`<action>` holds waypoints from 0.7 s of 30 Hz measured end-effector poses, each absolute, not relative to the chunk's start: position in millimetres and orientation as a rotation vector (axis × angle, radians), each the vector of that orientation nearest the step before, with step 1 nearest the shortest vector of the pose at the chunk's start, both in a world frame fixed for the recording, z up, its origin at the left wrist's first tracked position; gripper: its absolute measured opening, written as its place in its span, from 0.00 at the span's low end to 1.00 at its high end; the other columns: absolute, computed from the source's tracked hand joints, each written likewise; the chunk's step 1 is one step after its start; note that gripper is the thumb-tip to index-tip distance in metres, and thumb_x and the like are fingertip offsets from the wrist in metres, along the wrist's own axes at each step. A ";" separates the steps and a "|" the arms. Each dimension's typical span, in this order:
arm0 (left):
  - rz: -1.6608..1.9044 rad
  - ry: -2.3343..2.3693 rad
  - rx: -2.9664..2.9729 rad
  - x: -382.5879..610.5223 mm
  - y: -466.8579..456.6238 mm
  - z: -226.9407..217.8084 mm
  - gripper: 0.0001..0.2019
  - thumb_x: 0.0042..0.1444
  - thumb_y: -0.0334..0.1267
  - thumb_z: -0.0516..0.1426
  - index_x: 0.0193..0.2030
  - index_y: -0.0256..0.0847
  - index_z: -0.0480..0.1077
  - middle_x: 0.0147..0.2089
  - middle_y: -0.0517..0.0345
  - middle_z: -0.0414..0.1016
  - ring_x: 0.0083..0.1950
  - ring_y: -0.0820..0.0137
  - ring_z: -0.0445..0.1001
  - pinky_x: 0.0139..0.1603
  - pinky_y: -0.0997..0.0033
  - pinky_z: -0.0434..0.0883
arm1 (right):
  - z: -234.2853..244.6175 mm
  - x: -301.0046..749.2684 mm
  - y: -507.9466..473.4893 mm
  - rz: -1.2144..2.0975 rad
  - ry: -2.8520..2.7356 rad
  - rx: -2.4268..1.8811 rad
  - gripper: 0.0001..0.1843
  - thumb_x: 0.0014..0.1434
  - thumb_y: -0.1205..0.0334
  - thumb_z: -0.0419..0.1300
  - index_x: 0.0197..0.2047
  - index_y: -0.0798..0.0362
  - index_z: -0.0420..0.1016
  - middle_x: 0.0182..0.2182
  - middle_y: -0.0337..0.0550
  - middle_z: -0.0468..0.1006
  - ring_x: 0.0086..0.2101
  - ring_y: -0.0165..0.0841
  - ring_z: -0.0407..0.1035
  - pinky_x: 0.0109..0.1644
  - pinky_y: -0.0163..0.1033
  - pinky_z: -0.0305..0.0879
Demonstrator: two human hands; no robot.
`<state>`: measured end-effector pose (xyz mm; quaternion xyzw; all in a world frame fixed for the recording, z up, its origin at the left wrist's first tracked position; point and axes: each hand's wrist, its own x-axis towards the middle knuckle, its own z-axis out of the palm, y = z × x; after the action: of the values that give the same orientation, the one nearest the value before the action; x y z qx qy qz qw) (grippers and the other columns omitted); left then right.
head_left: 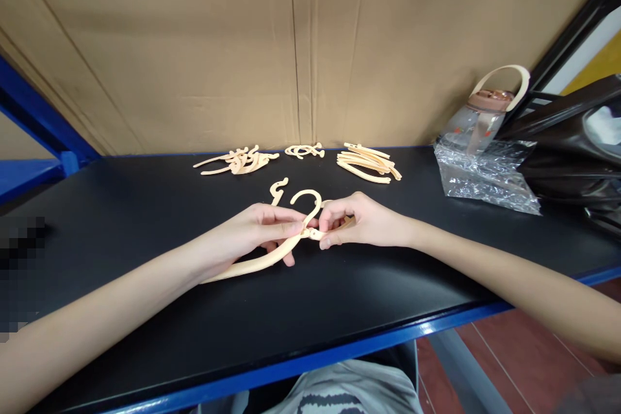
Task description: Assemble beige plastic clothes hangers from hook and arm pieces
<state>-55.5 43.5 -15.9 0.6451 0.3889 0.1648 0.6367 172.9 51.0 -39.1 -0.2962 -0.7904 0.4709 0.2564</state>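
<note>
My left hand (266, 221) is closed on a cream plastic hanger arm (259, 263), which curves down to the left under my wrist. A curved hanger hook (316, 199) rises from the joint at its upper end, beside my left thumb. My right hand (359, 218) pinches a second hanger arm (315, 234) that meets the first one at this joint. Most of that second arm is hidden behind my right fingers. Just beyond my left hand lies a loose cream hanger piece (277, 192), partly covered by the hand.
Along the back of the black table (272, 343) lie piles of cream hanger parts (240, 160), small hooks (303, 151) and hanger arms (366, 163). A handled bottle (478, 119), clear plastic wrap (485, 178) and a black bag (557, 136) occupy the right. Cardboard (218, 45) stands behind.
</note>
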 end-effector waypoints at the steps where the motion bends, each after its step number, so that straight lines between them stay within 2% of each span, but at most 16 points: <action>1: 0.373 0.893 1.482 -55.4 43.3 -15.7 0.13 0.59 0.46 0.58 0.47 0.47 0.77 0.33 0.62 0.75 0.29 0.77 0.73 0.33 0.79 0.66 | -39.4 172.8 51.0 1.293 -2.135 -0.806 0.10 0.51 0.58 0.67 0.32 0.56 0.74 0.28 0.37 0.76 0.29 0.26 0.70 0.34 0.32 0.66; 6: 0.369 0.931 1.503 -55.0 44.0 -16.6 0.14 0.58 0.47 0.58 0.48 0.47 0.77 0.38 0.61 0.77 0.31 0.77 0.74 0.35 0.77 0.66 | -40.9 172.2 51.3 1.333 -2.109 -0.832 0.10 0.51 0.58 0.68 0.32 0.56 0.75 0.28 0.37 0.76 0.29 0.26 0.71 0.34 0.32 0.66; 12: 0.372 0.952 1.504 -54.3 46.7 -19.2 0.14 0.58 0.47 0.59 0.47 0.45 0.77 0.34 0.62 0.74 0.29 0.75 0.75 0.31 0.77 0.64 | -42.3 171.2 51.6 1.326 -2.095 -0.848 0.10 0.49 0.59 0.68 0.30 0.56 0.75 0.28 0.37 0.75 0.29 0.26 0.70 0.33 0.32 0.67; 21: 0.388 0.980 1.536 -51.8 43.7 -15.6 0.13 0.56 0.47 0.59 0.43 0.42 0.77 0.36 0.59 0.76 0.30 0.73 0.75 0.28 0.77 0.62 | -42.7 171.4 51.5 1.338 -2.078 -0.859 0.09 0.50 0.59 0.68 0.30 0.56 0.77 0.27 0.37 0.75 0.29 0.26 0.70 0.33 0.31 0.67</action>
<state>-51.8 43.7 -15.6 0.6617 0.4220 0.1670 0.5968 171.4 51.5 -42.7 -0.3171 -0.7669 0.4939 0.2594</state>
